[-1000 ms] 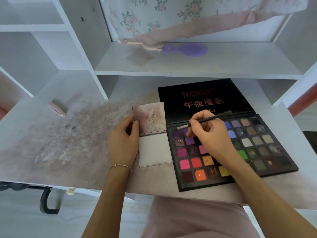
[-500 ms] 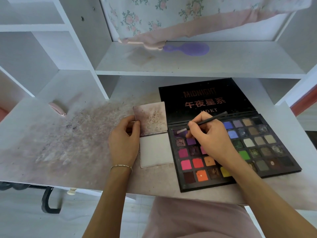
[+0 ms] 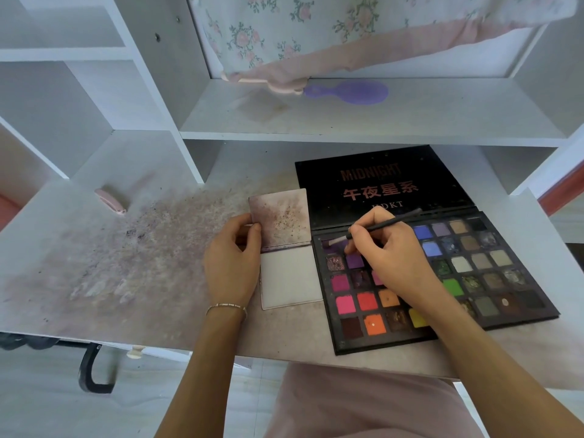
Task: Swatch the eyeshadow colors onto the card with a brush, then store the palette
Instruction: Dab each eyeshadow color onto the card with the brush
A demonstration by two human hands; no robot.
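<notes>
An open black eyeshadow palette (image 3: 493,273) with several coloured pans lies on the desk at the right, its lid (image 3: 382,181) flat behind it. My right hand (image 3: 395,257) pinches a thin black brush (image 3: 385,223); the pale brush tip rests on the purple pan at the palette's top left corner. Left of the palette lies a folded card (image 3: 289,276), its upper half smudged with purple and brown, its lower half white. My left hand (image 3: 232,263) holds the card's left edge, thumb on the smudged half.
The desk top (image 3: 110,263) is stained with powder at the left. A small pink object (image 3: 111,201) lies at the back left. A purple hairbrush (image 3: 350,92) rests on the shelf above, under a floral cloth (image 3: 316,36). Open white shelf compartments stand at the left.
The brush tip has shifted only slightly over the top left purple pan. My left hand stays on the card.
</notes>
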